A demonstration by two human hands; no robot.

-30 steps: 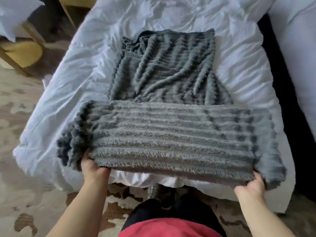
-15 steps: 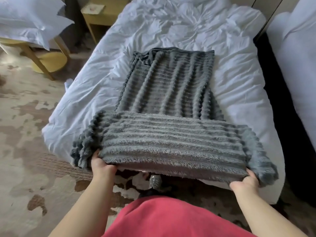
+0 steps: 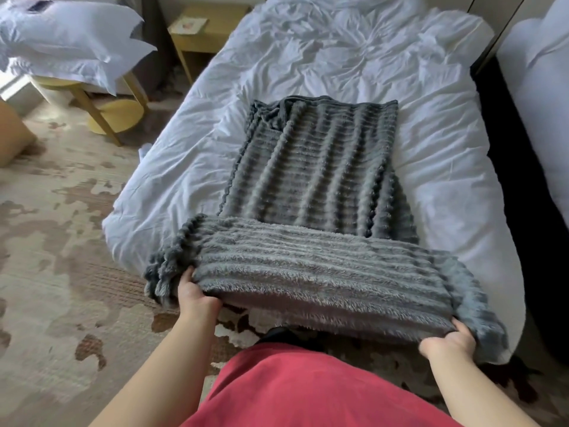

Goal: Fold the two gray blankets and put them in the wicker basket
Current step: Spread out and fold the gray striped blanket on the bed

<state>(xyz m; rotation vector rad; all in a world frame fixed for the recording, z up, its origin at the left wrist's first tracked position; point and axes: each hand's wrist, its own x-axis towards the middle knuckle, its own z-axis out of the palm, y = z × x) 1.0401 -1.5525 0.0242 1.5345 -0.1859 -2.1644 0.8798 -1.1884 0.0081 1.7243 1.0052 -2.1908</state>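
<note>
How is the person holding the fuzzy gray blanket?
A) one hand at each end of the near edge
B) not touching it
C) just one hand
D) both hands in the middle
A: the left hand and the right hand each hold one end of the near edge of the gray blanket.

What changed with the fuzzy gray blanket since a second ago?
Almost nothing. The left hand and right hand kept gripping the near edge of the folded gray blanket, over the foot of the bed. Nothing was let go. The gray stretch behind it stayed flat. Only the view pulled back, showing more bed.
</note>
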